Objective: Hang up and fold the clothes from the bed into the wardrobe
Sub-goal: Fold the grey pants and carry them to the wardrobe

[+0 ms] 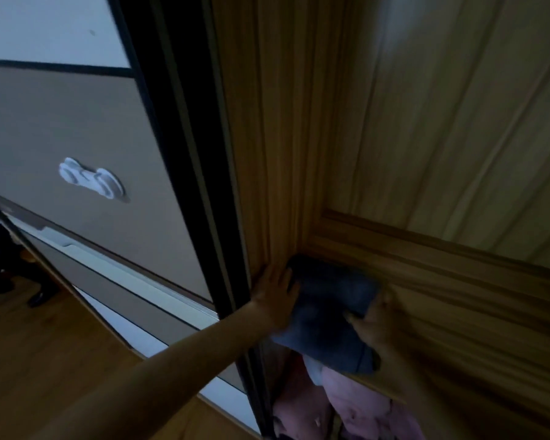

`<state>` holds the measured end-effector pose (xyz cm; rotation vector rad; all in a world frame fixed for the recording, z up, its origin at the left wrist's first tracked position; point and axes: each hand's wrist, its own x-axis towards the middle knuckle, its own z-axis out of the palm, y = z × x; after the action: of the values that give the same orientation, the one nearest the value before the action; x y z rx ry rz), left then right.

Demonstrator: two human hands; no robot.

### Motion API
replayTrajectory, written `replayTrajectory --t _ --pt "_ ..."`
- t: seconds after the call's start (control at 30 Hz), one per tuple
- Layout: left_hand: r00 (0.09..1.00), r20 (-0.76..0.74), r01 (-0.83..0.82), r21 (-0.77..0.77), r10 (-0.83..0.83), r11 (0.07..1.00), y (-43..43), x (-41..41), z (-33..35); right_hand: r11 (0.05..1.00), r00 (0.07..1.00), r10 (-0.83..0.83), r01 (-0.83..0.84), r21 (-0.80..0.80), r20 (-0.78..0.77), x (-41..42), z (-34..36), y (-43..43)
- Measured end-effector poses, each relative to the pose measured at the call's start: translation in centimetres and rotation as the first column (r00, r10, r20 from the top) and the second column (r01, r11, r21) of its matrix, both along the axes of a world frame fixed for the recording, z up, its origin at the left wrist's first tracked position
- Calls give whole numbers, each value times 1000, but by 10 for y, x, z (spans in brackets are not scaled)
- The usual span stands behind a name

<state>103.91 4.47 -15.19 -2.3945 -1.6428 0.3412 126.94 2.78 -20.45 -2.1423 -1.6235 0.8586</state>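
Observation:
A folded dark blue garment point(329, 312) lies on a wooden shelf point(458, 328) inside the wardrobe, pushed into the shelf's left rear corner. My left hand point(275, 296) rests flat against the garment's left edge, fingers spread, next to the wardrobe's side wall. My right hand point(373, 325) presses on the garment's right side, with its fingers on the cloth. The garment's near end hangs a little over the shelf's front edge.
The sliding wardrobe door point(86, 147) with a dark frame and a white latch point(91, 181) stands at the left. Pink clothes point(346, 404) lie on a lower level under the shelf. Wooden floor point(38, 344) and dark shoes point(0, 274) are at the lower left.

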Motion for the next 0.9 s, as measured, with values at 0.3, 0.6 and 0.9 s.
replayTrajectory --t 0.3,0.6,0.9 --pt "989 147 11 -274 31 962 11 13 -71 874 853 397 -464 143 338 -2 -67 -12" --pt "968 138 -154 -344 212 926 3 27 -67 867 842 424 -484 120 334 8 -57 10" --pt "920 350 -98 -229 176 969 -17 49 -43 899 925 326 -367 237 196 27 -20 -16"
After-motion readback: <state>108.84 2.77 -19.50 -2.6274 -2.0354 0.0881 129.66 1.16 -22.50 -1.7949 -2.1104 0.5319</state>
